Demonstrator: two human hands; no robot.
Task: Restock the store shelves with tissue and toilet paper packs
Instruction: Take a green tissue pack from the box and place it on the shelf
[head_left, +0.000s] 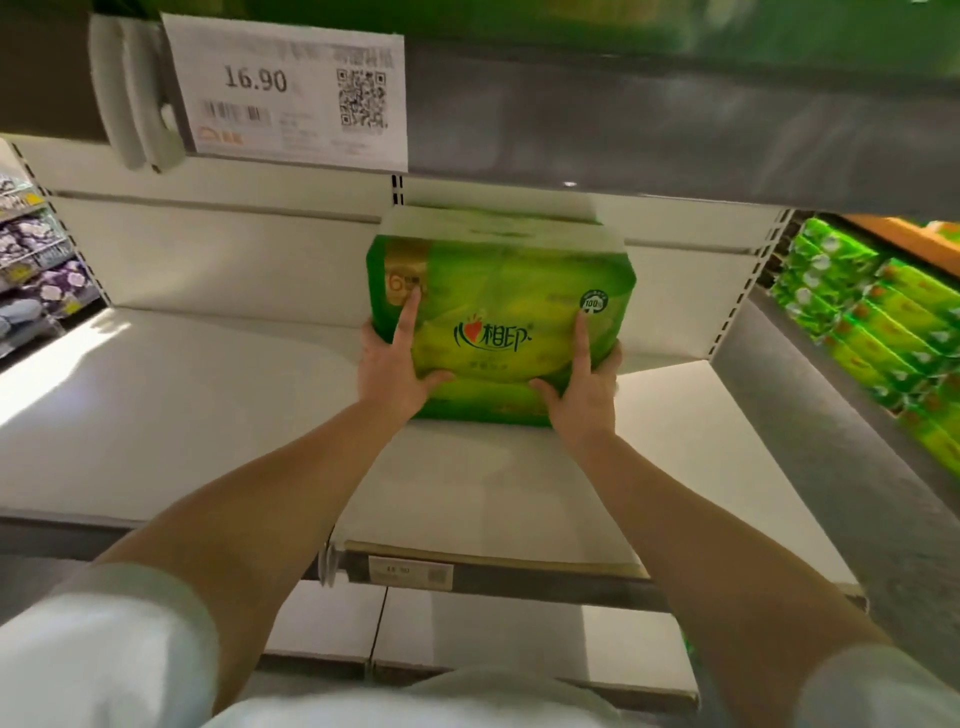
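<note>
A green tissue pack (501, 306) with a red heart logo sits over the back middle of a white shelf (208, 405). Both of my hands hold it from the near side. My left hand (392, 364) grips its left corner, index finger stretched up the top face and thumb pressed on the front. My right hand (584, 379) grips the right corner the same way. The remaining fingers wrap under or behind the pack and are hidden. Whether the pack rests on the shelf or hangs just above it is unclear.
An upper shelf edge carries a white price tag (291, 88) reading 16.90. More green tissue packs (883, 332) fill the bay to the right. Purple and white packs (36, 260) stand on racks far left. A lower white shelf (467, 634) lies below.
</note>
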